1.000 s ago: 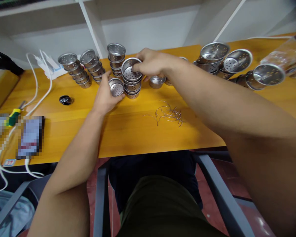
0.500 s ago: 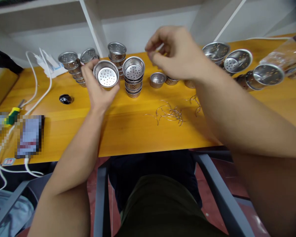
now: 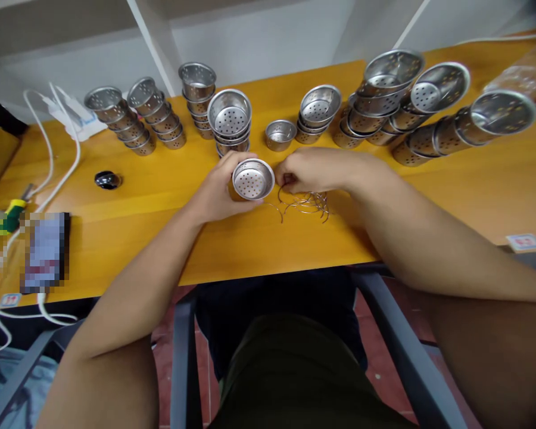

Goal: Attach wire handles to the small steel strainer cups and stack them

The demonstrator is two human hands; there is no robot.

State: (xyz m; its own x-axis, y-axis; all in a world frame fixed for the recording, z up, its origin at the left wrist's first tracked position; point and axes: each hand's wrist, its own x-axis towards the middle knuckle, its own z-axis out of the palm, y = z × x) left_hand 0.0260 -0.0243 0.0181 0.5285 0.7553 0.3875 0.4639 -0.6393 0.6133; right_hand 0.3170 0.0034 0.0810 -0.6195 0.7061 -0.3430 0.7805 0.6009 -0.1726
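Observation:
My left hand [image 3: 226, 189] is closed around a small perforated metal filter basket [image 3: 254, 180], its open top turned toward me, just above the table. Close to its right, my right hand [image 3: 306, 171] has its fingers pinched together at a loose pile of thin curved wires [image 3: 310, 204]. One wire runs up to the fingertips, which are partly hidden. Behind my left hand stands a stack of filter baskets [image 3: 230, 116]. A single shallow metal cup [image 3: 280, 135] sits behind the gap between my hands, beside a short stack of baskets [image 3: 319, 107].
More basket stacks [image 3: 136, 134] stand at the left rear. Tall leaning stacks [image 3: 455, 134] line the right rear. A black glossy object [image 3: 108, 180], a phone [image 3: 45, 250], a green-and-yellow-handled tool [image 3: 12, 215] and white cables [image 3: 74, 161] lie on the left.
My left hand has brought the basket rightward and nearer to me. My right hand has come down from above the rear of the table to the wire pile.

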